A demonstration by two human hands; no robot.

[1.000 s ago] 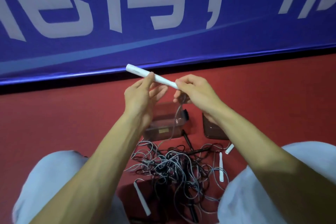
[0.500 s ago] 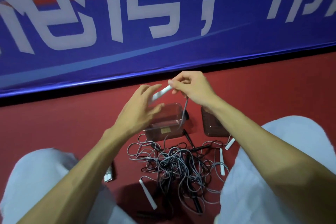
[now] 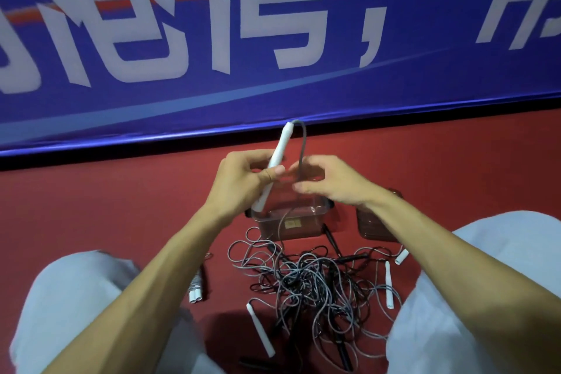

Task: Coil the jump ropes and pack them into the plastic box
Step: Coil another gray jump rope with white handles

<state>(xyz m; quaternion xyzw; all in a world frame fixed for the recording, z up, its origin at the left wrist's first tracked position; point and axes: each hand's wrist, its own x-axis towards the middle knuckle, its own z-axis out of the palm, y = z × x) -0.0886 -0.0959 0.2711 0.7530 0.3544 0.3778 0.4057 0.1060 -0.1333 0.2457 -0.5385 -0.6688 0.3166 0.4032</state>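
Note:
My left hand (image 3: pixel 239 182) grips a white jump-rope handle (image 3: pixel 280 146), which stands nearly upright with its rope end at the top. A grey cord (image 3: pixel 303 146) arcs from that top end down to my right hand (image 3: pixel 331 184), whose fingers pinch it just right of the handle. Below my hands sits the clear plastic box (image 3: pixel 291 222) on the red floor. In front of it lies a tangled pile of grey and black ropes (image 3: pixel 309 285) with several white handles (image 3: pixel 261 331) among them.
A dark lid or second container (image 3: pixel 372 225) lies right of the box, partly behind my right forearm. A wound rope bundle with white handles (image 3: pixel 197 285) lies by my left knee. A blue banner (image 3: pixel 273 39) stands along the floor's far edge. My knees flank the pile.
The handle went from lying across between both hands to standing upright in my left hand. My right hand let go of the handle and took the cord beside it.

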